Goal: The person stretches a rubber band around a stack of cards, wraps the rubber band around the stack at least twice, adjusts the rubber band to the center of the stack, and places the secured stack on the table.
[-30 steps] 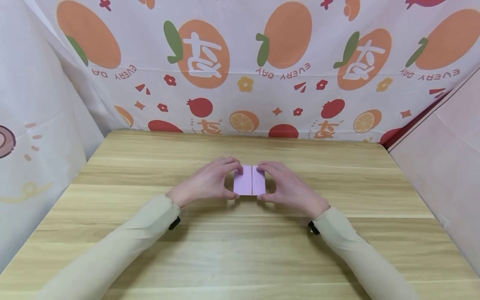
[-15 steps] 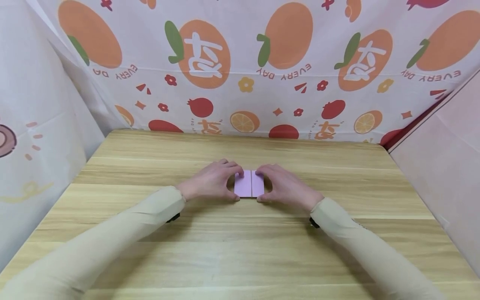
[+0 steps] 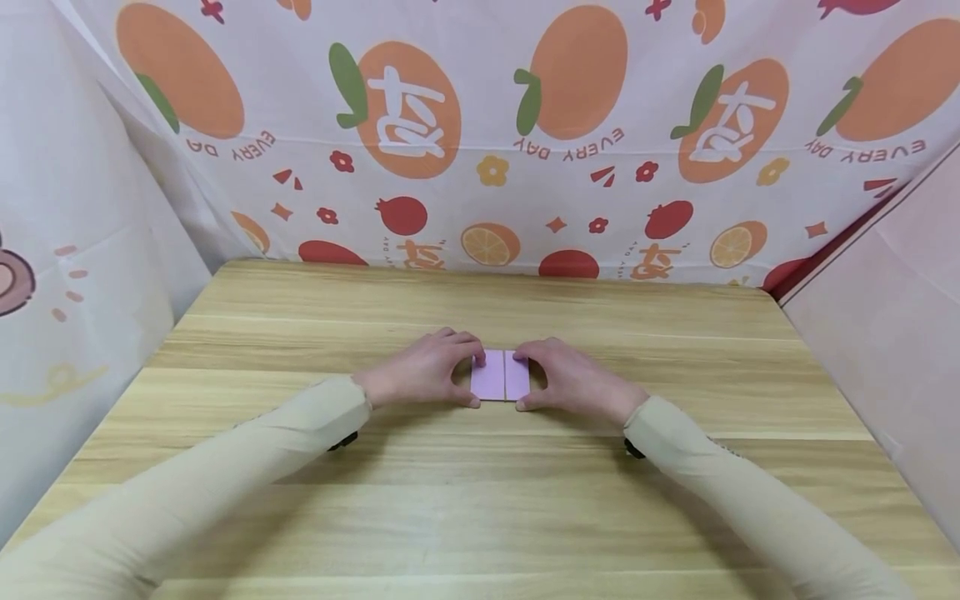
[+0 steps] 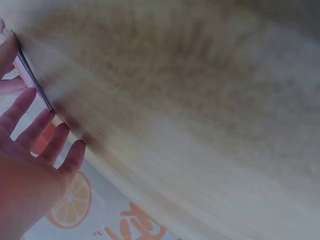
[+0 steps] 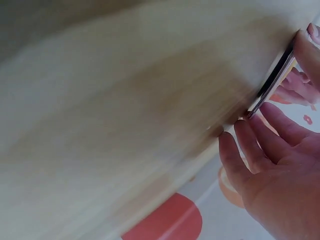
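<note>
A flat lilac square (image 3: 487,379) lies at or just above the middle of the table, split by a narrow lengthwise gap into a wider left part and a narrower right panel (image 3: 517,379). Whether these are two pieces or one folded piece, I cannot tell. My left hand (image 3: 427,371) holds the left side, thumb at the near corner and index finger on the far part. My right hand (image 3: 577,379) grips the right side in the same way. A thin dark edge (image 5: 275,75) shows in the right wrist view between thumb and fingers; the other fingertips touch or nearly touch the table.
The wooden table (image 3: 450,500) stretches around both forearms. Behind it hangs a white curtain (image 3: 491,200) with fruit prints. A pale cloth (image 3: 90,208) hangs at the left, and a pinkish panel (image 3: 885,333) stands at the right.
Both hands have brought the lilac square a little toward me and down to the table. It looks flatter now. The grip at its two sides stays the same.
</note>
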`<state>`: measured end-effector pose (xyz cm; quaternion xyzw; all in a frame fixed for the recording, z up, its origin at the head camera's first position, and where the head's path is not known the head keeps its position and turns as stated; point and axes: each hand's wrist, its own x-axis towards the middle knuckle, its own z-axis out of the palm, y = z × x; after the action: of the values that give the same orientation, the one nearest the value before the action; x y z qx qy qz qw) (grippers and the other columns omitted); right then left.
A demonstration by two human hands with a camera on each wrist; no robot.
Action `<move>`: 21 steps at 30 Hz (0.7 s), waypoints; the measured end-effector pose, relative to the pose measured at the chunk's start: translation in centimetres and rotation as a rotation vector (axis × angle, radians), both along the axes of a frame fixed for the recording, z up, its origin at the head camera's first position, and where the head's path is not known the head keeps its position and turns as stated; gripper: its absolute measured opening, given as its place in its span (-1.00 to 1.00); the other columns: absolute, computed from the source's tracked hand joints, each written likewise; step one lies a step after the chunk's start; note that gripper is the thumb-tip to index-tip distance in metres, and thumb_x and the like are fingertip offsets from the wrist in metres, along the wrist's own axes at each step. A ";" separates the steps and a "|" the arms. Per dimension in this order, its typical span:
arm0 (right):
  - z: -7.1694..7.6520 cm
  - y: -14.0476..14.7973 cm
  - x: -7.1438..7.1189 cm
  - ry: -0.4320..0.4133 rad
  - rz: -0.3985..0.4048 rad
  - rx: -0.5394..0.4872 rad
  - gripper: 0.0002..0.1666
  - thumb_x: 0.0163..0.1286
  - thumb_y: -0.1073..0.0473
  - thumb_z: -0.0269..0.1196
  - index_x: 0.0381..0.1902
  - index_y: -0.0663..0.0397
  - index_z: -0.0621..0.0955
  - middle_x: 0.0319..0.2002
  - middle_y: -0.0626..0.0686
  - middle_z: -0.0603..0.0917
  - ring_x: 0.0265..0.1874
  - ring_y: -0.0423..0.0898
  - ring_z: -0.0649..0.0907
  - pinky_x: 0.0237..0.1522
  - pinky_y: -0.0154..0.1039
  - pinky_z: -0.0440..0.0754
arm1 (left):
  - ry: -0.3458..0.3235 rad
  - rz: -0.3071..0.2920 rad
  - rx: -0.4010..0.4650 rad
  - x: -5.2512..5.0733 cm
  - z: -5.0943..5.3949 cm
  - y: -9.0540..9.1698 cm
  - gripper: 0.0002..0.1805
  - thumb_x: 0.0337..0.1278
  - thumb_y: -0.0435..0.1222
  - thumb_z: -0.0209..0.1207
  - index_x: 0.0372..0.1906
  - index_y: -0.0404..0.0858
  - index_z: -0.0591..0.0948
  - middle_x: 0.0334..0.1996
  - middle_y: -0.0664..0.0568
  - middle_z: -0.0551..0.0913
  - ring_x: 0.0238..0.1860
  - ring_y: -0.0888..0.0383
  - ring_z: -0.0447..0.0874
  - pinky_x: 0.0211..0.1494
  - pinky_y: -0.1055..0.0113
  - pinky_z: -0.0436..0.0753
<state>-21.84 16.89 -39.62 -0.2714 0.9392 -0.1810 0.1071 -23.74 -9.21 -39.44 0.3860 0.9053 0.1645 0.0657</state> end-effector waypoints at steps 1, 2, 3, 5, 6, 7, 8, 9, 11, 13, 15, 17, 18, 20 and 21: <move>0.0 0.0 0.0 0.001 0.004 -0.006 -0.11 0.10 -0.31 0.43 0.32 -0.07 0.47 0.18 -0.15 0.51 0.14 -0.23 0.43 0.23 -0.22 0.39 | 0.000 -0.002 0.002 0.0 0.0 0.0 -0.40 -0.11 0.11 0.46 0.04 -0.06 0.57 0.04 0.18 0.54 0.00 0.12 0.41 0.11 0.17 0.44; 0.1 0.0 0.0 -0.003 0.006 -0.011 -0.10 0.10 -0.31 0.43 0.32 -0.07 0.47 0.19 -0.15 0.50 0.14 -0.23 0.42 0.24 -0.21 0.39 | -0.003 -0.004 0.005 -0.1 0.0 0.0 -0.40 -0.11 0.11 0.46 0.04 -0.06 0.57 0.04 0.17 0.54 0.01 0.11 0.41 0.11 0.16 0.44; 0.1 0.1 0.0 -0.006 0.010 -0.017 -0.10 0.10 -0.30 0.44 0.33 -0.07 0.47 0.21 -0.14 0.50 0.16 -0.22 0.42 0.25 -0.20 0.38 | -0.006 -0.008 0.008 -0.1 0.0 -0.1 -0.39 -0.10 0.11 0.46 0.05 -0.07 0.57 0.04 0.17 0.54 0.01 0.10 0.41 0.11 0.15 0.44; 0.3 0.2 0.0 -0.023 0.014 -0.019 -0.10 0.11 -0.29 0.43 0.34 -0.07 0.46 0.24 -0.13 0.48 0.21 -0.21 0.40 0.29 -0.18 0.35 | -0.011 -0.007 0.001 -0.3 -0.1 -0.2 -0.40 -0.08 0.11 0.44 0.06 -0.05 0.56 0.06 0.18 0.53 0.03 0.11 0.41 0.14 0.15 0.44; 0.4 0.2 0.0 -0.030 0.016 -0.020 -0.10 0.12 -0.29 0.43 0.35 -0.08 0.45 0.26 -0.13 0.46 0.23 -0.21 0.38 0.30 -0.17 0.34 | -0.016 -0.005 -0.003 -0.3 -0.1 -0.2 -0.41 -0.06 0.11 0.43 0.07 -0.04 0.56 0.07 0.18 0.53 0.04 0.11 0.40 0.15 0.14 0.43; 0.5 0.3 0.1 -0.036 0.022 -0.021 -0.10 0.14 -0.28 0.43 0.36 -0.08 0.45 0.28 -0.12 0.45 0.26 -0.19 0.37 0.32 -0.16 0.32 | -0.017 -0.004 -0.004 -0.3 -0.3 -0.3 -0.41 -0.06 0.11 0.42 0.07 -0.03 0.56 0.07 0.19 0.53 0.05 0.11 0.40 0.16 0.14 0.43; 0.6 0.3 0.1 -0.041 0.024 -0.022 -0.11 0.14 -0.26 0.43 0.37 -0.08 0.44 0.30 -0.12 0.43 0.28 -0.18 0.36 0.33 -0.14 0.31 | -0.019 -0.002 -0.005 -0.4 -0.4 -0.4 -0.42 -0.05 0.11 0.41 0.07 -0.02 0.55 0.07 0.20 0.52 0.05 0.12 0.40 0.16 0.14 0.42; 0.6 0.4 0.1 -0.047 0.029 -0.026 -0.12 0.15 -0.24 0.43 0.37 -0.08 0.44 0.31 -0.11 0.43 0.29 -0.17 0.35 0.34 -0.14 0.30 | -0.020 0.000 -0.006 -0.4 -0.5 -0.4 -0.43 -0.04 0.11 0.41 0.07 -0.01 0.55 0.07 0.21 0.52 0.05 0.13 0.39 0.16 0.14 0.42; 0.6 0.5 0.0 -0.054 0.038 -0.031 -0.13 0.17 -0.21 0.43 0.37 -0.07 0.44 0.32 -0.11 0.42 0.31 -0.17 0.34 0.34 -0.14 0.29 | -0.021 0.003 -0.008 -0.4 -0.6 -0.5 -0.44 -0.04 0.11 0.40 0.07 0.01 0.54 0.07 0.22 0.51 0.05 0.14 0.39 0.17 0.14 0.41; 0.5 0.6 -0.1 -0.058 0.046 -0.038 -0.14 0.17 -0.19 0.44 0.37 -0.07 0.44 0.32 -0.11 0.42 0.31 -0.16 0.35 0.34 -0.14 0.29 | -0.022 0.004 -0.004 -0.4 -0.7 -0.5 -0.44 -0.04 0.10 0.40 0.06 0.01 0.54 0.08 0.22 0.51 0.06 0.14 0.39 0.17 0.13 0.41; 0.4 0.6 -0.2 -0.065 0.049 -0.050 -0.14 0.17 -0.17 0.44 0.38 -0.07 0.43 0.32 -0.11 0.42 0.31 -0.15 0.35 0.34 -0.12 0.29 | -0.027 0.006 -0.003 -0.3 -0.6 -0.5 -0.45 -0.04 0.11 0.40 0.06 0.01 0.54 0.08 0.21 0.51 0.07 0.13 0.39 0.18 0.14 0.41; 0.3 0.7 -0.2 -0.067 0.051 -0.058 -0.14 0.17 -0.16 0.44 0.38 -0.07 0.43 0.32 -0.10 0.43 0.30 -0.14 0.35 0.34 -0.10 0.29 | -0.031 0.009 0.000 -0.2 -0.6 -0.4 -0.45 -0.04 0.10 0.41 0.05 0.01 0.54 0.09 0.21 0.52 0.07 0.13 0.39 0.18 0.13 0.41; 0.3 0.7 -0.2 -0.068 0.050 -0.061 -0.14 0.17 -0.16 0.45 0.37 -0.07 0.43 0.32 -0.10 0.43 0.30 -0.13 0.36 0.34 -0.09 0.30 | -0.031 0.010 0.001 -0.1 -0.5 -0.4 -0.45 -0.04 0.10 0.41 0.05 0.01 0.54 0.09 0.21 0.52 0.07 0.13 0.39 0.18 0.14 0.41; 0.3 0.7 -0.2 -0.065 0.052 -0.066 -0.15 0.17 -0.15 0.45 0.37 -0.06 0.43 0.32 -0.09 0.43 0.30 -0.12 0.36 0.34 -0.07 0.29 | -0.032 0.014 0.001 -0.1 -0.5 -0.4 -0.45 -0.04 0.09 0.41 0.05 0.01 0.54 0.10 0.20 0.52 0.08 0.13 0.39 0.18 0.13 0.40; 0.2 0.7 -0.2 -0.063 0.051 -0.066 -0.15 0.17 -0.15 0.45 0.37 -0.06 0.43 0.32 -0.09 0.43 0.30 -0.12 0.36 0.34 -0.07 0.29 | -0.030 0.015 0.001 -0.1 -0.5 -0.4 -0.46 -0.04 0.09 0.41 0.05 0.01 0.54 0.10 0.20 0.52 0.08 0.13 0.39 0.18 0.13 0.40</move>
<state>-22.08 17.62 -39.38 -0.2930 0.9216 -0.2177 0.1323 -23.83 -9.58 -39.93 0.3769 0.9070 0.1711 0.0780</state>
